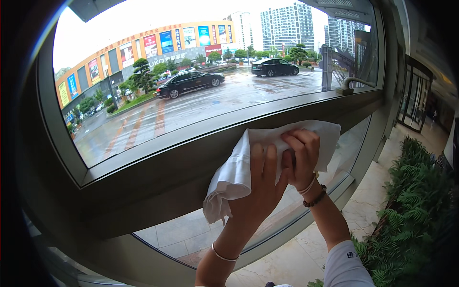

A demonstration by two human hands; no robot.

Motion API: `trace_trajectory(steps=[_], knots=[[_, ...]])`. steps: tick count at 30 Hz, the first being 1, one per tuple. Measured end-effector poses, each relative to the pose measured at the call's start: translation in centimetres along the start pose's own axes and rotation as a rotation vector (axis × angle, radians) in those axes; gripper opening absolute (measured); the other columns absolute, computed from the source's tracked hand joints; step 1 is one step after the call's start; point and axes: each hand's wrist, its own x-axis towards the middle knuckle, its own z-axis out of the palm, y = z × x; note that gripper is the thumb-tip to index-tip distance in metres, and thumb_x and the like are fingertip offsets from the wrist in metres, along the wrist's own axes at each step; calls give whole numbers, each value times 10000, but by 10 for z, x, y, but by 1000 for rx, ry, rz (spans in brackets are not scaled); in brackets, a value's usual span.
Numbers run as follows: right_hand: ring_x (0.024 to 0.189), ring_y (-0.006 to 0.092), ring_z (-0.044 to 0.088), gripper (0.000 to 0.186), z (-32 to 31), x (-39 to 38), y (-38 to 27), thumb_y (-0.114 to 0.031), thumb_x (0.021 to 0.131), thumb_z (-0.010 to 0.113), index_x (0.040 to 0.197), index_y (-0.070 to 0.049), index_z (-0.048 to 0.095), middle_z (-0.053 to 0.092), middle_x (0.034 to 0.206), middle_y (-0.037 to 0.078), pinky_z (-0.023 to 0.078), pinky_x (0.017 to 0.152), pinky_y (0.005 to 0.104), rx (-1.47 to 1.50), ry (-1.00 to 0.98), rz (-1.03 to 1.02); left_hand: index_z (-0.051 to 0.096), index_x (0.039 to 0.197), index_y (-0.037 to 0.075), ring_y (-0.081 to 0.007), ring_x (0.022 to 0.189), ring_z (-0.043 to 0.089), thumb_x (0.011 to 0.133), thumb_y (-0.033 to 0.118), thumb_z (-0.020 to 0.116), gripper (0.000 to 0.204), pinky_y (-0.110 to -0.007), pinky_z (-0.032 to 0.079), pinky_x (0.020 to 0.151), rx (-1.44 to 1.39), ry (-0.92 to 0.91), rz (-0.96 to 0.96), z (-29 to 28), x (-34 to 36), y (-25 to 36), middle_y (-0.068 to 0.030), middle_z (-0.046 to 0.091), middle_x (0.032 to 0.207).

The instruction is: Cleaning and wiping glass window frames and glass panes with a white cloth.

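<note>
A white cloth (234,167) is spread loosely between my two hands, in front of the brown-grey crossbar of a window frame. My left hand (258,186) is on the cloth with its fingers pointing up, the cloth bunched and hanging beside it on the left. Close to its right, my right hand (303,153) has bent fingers that grip the cloth near its middle. The two thumbs are close together. Whether the cloth presses against the crossbar (162,201) is hard to tell.
Above the crossbar is a large window pane (191,115), with a metal handle (351,86) at its lower right. A lower pane (186,239) sits beneath. Green ferns (411,205) line the pale marble floor (287,260) on the right. Cars and buildings show outside.
</note>
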Motion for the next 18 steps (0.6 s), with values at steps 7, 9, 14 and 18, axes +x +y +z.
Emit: trace_trajectory(steps=[7, 9, 14, 18], knots=[[953, 308, 495, 286, 30, 14, -76, -237, 861, 508, 1061, -54, 600, 540, 1034, 120, 402, 853, 452, 15, -2, -18, 515, 1125, 70, -333, 975, 524, 737, 304, 707, 492, -411, 437, 819, -35, 23, -140, -52, -28, -47, -152, 495, 1080], [947, 303, 503, 284, 35, 23, -106, -250, 867, 509, 1052, -57, 607, 547, 1025, 116, 401, 858, 448, 64, 8, -49, 519, 1094, 64, -342, 951, 520, 755, 327, 686, 460, -423, 436, 797, -48, 64, -149, -74, -32, -61, -155, 492, 1052], [958, 263, 529, 285, 58, 36, -166, -217, 797, 573, 1033, -65, 621, 569, 1048, 83, 403, 866, 443, 96, 45, -52, 523, 1004, 68, -337, 973, 470, 761, 325, 632, 371, -464, 364, 845, 91, 61, -241, -113, -40, -84, -138, 481, 1019], [981, 243, 534, 330, 63, 42, -199, -201, 772, 589, 1073, -71, 624, 579, 1049, 68, 393, 905, 443, 197, 12, -10, 523, 977, 73, -326, 978, 466, 734, 274, 628, 332, -459, 351, 848, 219, 59, -324, -137, -50, -96, -124, 481, 1006]])
